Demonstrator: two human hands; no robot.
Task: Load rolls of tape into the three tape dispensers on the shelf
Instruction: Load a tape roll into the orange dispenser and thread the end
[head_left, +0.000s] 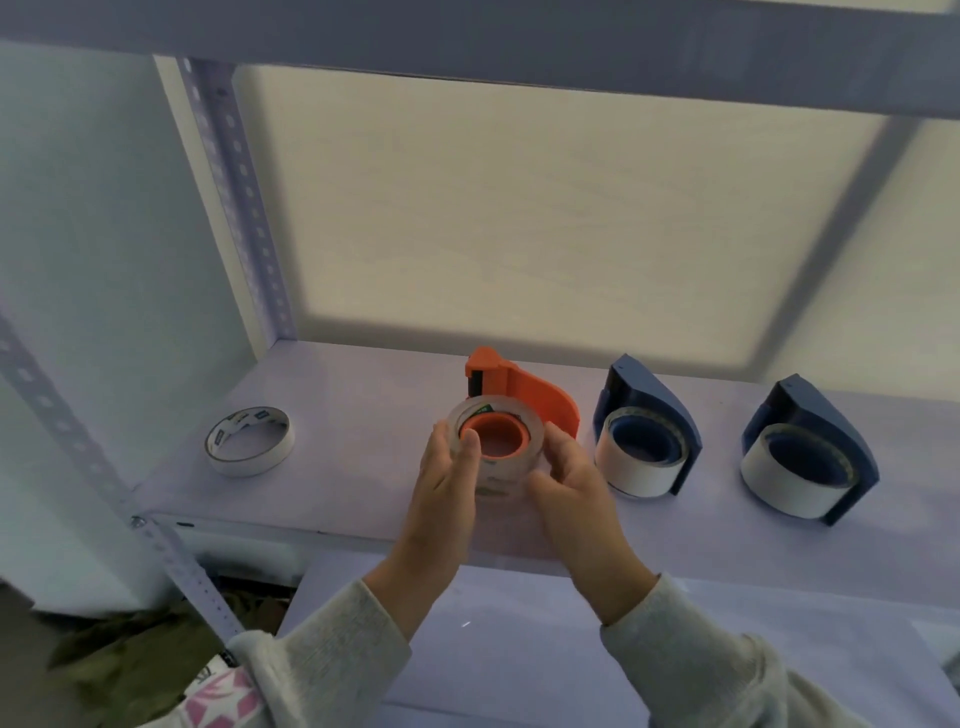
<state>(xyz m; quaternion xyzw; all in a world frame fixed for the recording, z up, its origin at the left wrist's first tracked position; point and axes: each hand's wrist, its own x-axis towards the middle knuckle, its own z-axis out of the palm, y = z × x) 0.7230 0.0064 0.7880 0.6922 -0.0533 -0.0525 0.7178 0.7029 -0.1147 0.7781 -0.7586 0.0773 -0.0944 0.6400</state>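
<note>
An orange tape dispenser (540, 397) stands on the shelf (363, 467) in the middle, with a clear tape roll (493, 415) sitting around its orange hub. My left hand (449, 475) touches the roll's left side, thumb on its rim. My right hand (569, 480) curls around the roll's right and front side. To the right stand two blue dispensers, the nearer one (649, 410) holding a white roll (636, 465), the farther one (813, 436) holding another white roll (782, 480). A loose white tape roll (249, 441) lies flat at the left.
A perforated metal upright (234, 192) stands at the shelf's back left, another post (171, 558) at the front left corner. An upper shelf board (519, 36) hangs overhead. A lower surface (519, 649) lies beneath my arms.
</note>
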